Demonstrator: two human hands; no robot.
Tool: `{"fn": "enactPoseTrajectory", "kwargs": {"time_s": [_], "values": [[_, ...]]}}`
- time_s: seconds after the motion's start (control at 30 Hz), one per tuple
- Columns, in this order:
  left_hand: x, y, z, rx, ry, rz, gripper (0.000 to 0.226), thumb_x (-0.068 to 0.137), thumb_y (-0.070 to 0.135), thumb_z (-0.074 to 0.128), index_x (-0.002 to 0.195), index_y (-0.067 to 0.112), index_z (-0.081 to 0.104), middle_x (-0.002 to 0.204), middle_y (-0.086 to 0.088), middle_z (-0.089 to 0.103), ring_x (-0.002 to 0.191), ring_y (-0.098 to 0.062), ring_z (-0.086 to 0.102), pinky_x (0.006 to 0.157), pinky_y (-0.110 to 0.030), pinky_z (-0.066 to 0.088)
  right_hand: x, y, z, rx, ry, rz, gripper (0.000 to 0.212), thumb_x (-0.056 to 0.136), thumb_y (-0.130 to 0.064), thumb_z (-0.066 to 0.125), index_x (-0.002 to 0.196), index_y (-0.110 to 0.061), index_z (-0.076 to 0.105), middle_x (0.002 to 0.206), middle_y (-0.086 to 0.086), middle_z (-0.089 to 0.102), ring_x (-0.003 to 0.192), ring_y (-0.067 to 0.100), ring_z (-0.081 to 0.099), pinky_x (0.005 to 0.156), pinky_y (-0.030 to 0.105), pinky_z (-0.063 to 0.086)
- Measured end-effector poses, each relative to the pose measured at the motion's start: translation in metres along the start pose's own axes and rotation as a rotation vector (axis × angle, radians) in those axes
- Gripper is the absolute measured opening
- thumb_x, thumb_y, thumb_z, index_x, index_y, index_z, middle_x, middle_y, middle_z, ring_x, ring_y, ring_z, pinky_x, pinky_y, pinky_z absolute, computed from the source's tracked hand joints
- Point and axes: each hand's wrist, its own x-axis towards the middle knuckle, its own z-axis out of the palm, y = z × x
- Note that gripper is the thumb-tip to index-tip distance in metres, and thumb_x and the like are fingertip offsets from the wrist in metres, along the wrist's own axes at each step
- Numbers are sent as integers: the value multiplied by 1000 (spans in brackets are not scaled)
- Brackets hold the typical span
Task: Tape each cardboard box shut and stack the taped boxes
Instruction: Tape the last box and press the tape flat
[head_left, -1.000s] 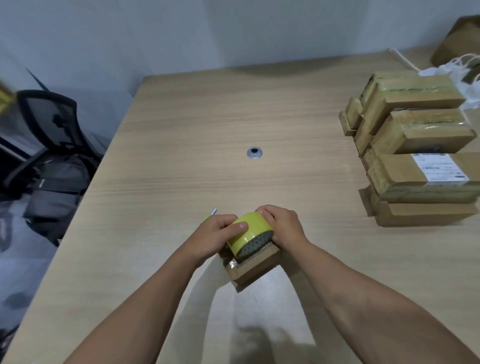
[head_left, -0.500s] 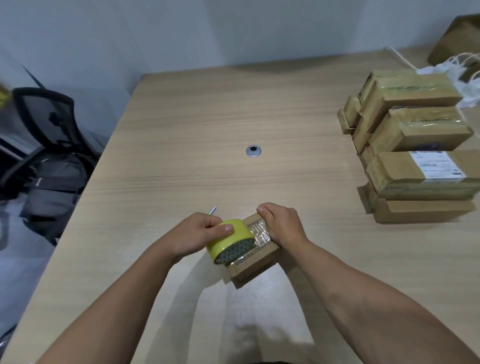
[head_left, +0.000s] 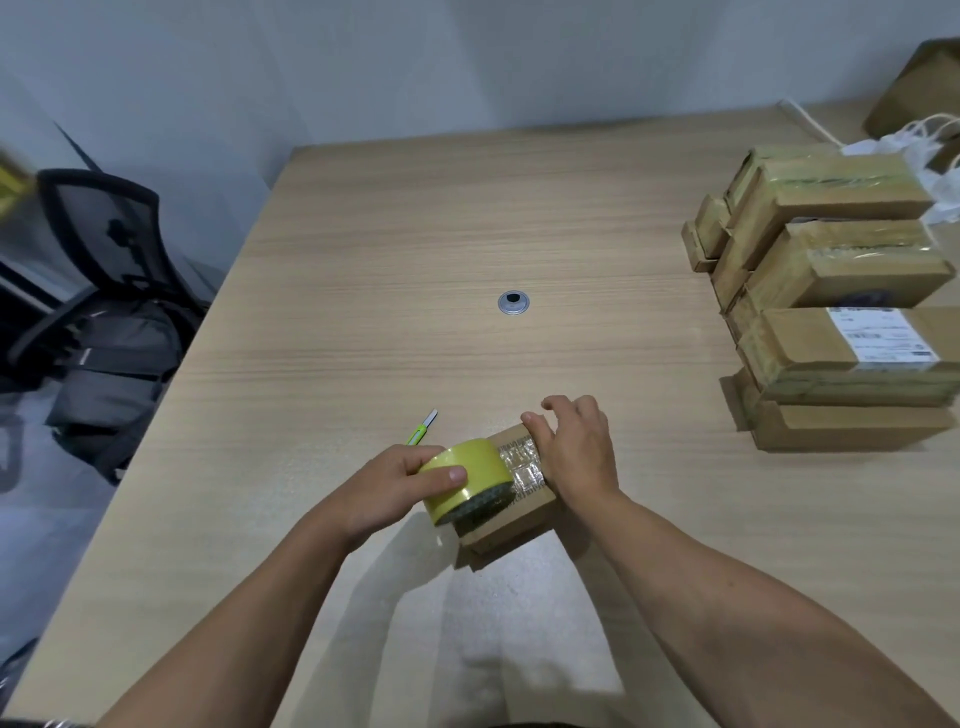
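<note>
- Box (head_left: 511, 512) low on the surface (head_left: 389, 249), near the front middle, with a clear strip of tape (head_left: 519, 465) laid across its top.
- Yellow roll (head_left: 467, 480) resting on the box's left end, gripped by the left hand (head_left: 395, 488) with the thumb over the rim and the fingers curled round the far side.
- Right hand (head_left: 576, 457) on the box's right end, palm pressing the strip down, fingers loosely bent and pinching nothing.
- Step in hand, judged from this: drawing tape along the top of the box, strip partway across.
- Next move probably pulling the roll on over the left edge, then severing the strip; green cutter (head_left: 422, 428) lying just behind the left hand, close enough to reach.
- Stack (head_left: 841, 358) of taped boxes well apart at the right, the likely place for this box once sealed.
- Hidden or unclear: closure of the flaps under the strip; the box's right end, covered by the right hand; the join between roll and strip; the stack's right side, cut off by the frame edge.
</note>
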Motion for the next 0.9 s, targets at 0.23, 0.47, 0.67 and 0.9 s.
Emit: {"fn": "enactPoseTrajectory", "kwargs": {"time_s": [0.23,0.47,0.67,0.9], "values": [[-7,-6,-8,25,-7,-1,54,72,58,67,83,6,73,79,-2,67,78,-11,60,78,-30,42,-1,-4,-2,-103,-33,12,38,105,-46,44,99,-11,56,90,4,52,81,28,49,67,34,33],[-3,0,-21,141,22,-65,34,72,54,68,58,23,68,60,7,56,60,-7,51,67,-29,36,-1,-5,-3,-117,-37,-7,37,105,-46,43,98,-12,56,87,3,51,79,26,46,67,34,31],[-9,-16,-35,270,48,-163,47,63,69,64,61,22,68,60,6,59,59,-8,54,66,-28,38,-2,-7,-2,-124,-43,-7,37,105,-46,42,98,-13,55,88,4,53,79,26,48,67,34,33],[-2,-21,-43,488,55,-293,53,62,70,60,72,20,76,72,1,72,72,-15,66,72,-30,49,-1,-7,-2,-200,-35,-14,41,105,-49,38,105,-14,59,89,3,53,78,27,49,67,33,34]]}}
